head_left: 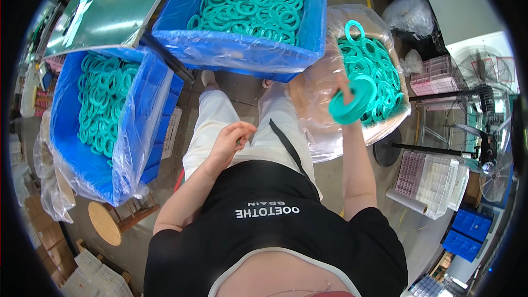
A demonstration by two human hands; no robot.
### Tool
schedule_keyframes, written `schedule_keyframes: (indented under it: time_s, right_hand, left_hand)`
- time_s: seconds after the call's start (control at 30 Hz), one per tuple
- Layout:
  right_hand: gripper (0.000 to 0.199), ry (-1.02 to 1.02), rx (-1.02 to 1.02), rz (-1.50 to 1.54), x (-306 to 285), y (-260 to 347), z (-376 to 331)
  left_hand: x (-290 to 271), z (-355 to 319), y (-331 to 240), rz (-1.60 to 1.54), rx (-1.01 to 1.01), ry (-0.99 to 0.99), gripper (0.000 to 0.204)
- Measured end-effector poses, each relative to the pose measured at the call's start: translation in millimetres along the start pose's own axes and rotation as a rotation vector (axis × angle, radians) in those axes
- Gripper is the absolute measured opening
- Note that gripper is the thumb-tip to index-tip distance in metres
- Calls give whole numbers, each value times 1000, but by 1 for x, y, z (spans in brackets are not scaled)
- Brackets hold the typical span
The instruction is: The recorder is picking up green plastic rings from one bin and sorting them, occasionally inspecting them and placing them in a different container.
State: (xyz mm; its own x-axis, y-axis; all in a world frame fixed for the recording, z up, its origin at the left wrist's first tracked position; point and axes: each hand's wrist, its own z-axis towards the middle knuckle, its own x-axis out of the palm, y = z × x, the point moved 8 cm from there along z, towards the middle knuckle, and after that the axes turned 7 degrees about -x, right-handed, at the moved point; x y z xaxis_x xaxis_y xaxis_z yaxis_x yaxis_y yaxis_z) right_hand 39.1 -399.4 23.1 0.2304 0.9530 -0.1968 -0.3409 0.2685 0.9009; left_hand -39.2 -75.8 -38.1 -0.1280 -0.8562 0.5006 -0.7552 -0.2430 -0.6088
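My right hand (345, 87) is closed on several teal plastic rings (356, 102), bunched together and slightly blurred. It holds them over the near-left part of a lined box (400, 118) of similar teal rings (385, 58). My left hand (234, 136) is in front of my lap with its fingers curled in. A small dark greenish spot shows at its fingers, too small to name. Ahead of me stands a large blue bin (236, 52) lined with clear plastic and heaped with teal rings (253, 0).
At the left, another blue bin (63, 110) with a plastic liner holds more teal rings (104, 104). A green-topped table (121, 5) overhangs it. Below is a round wooden stool (104, 224). On the right are a standing fan (487, 126) and a plastic crate (432, 179).
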Motion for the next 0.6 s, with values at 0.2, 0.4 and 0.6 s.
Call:
schedule_keyframes:
  time_s: [0.2, 0.4, 0.6]
  right_hand:
    - [16, 114, 616, 366, 133, 18, -78]
    - [18, 314, 536, 131, 161, 23, -88]
    - [27, 226, 843, 536, 159, -18, -117]
  left_hand:
    - [62, -29, -40, 613, 304, 113, 29]
    - [54, -35, -48, 502, 557, -32, 14]
    - [54, -38, -23, 1005, 356, 36, 14]
